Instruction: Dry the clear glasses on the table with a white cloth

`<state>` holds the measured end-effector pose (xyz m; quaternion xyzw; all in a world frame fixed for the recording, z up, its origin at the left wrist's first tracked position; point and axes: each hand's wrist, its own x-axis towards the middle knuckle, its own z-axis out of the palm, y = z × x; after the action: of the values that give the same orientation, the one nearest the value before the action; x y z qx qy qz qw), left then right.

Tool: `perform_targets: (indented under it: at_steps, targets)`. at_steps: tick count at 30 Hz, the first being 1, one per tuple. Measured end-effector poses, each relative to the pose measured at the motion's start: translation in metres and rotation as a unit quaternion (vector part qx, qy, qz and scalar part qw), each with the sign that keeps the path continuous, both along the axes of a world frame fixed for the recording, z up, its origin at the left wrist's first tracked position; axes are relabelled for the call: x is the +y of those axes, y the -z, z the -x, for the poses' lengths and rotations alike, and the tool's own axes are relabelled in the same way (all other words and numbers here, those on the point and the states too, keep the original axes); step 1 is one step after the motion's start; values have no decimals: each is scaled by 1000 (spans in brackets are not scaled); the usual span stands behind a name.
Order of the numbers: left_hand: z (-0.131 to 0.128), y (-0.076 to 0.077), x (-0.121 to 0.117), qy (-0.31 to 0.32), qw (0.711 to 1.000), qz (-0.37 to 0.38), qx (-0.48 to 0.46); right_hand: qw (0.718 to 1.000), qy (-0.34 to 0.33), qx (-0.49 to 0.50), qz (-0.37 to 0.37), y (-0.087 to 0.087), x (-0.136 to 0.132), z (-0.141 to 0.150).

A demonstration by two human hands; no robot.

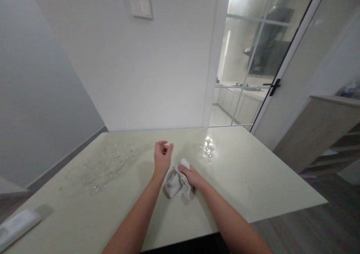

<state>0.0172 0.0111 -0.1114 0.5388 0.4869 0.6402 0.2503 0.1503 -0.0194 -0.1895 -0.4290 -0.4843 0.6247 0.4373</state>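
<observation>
My right hand (pixel 192 177) grips a crumpled white cloth (pixel 177 184), its thumb on top of the folds, just over the table (pixel 225 190). To the left of it and a little farther off is my left hand (pixel 163 152). Its fingers are loosely curled with a gap to the thumb, and I make out nothing between them. On the table's left half stand several clear glasses (pixel 97 187), faint against the pale top. More clear glassware (pixel 208 149) catches bright reflections on the right, beyond the cloth.
A white elongated object (pixel 18 227) lies at the table's near left corner. Behind the table rises a white wall (pixel 157 77) with a switch plate (pixel 140 2). A glazed door (pixel 253 59) stands at the right, with a wooden shelf unit (pixel 317 130) beyond the table's right edge.
</observation>
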Motion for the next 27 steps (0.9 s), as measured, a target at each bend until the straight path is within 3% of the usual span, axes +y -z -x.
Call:
perform_targets:
  at_steps: [3, 7, 14, 20, 27]
  targets:
    - [38, 23, 19, -115, 968, 58, -218, 1000, 15, 21, -3, 3, 0, -1]
    - [60, 45, 29, -173, 905, 153, -357, 998, 37, 43, 29, 0, -2, -5]
    - [83, 49, 42, -195, 886, 156, -390, 995, 64, 57, 56, -1, -2, -7]
    - [92, 54, 46, -190, 908, 145, -345, 996, 59, 50, 52, 0, -1, -10]
    - [101, 54, 54, -112, 903, 127, -394, 993, 50, 89, 65, -5, -3, -7]
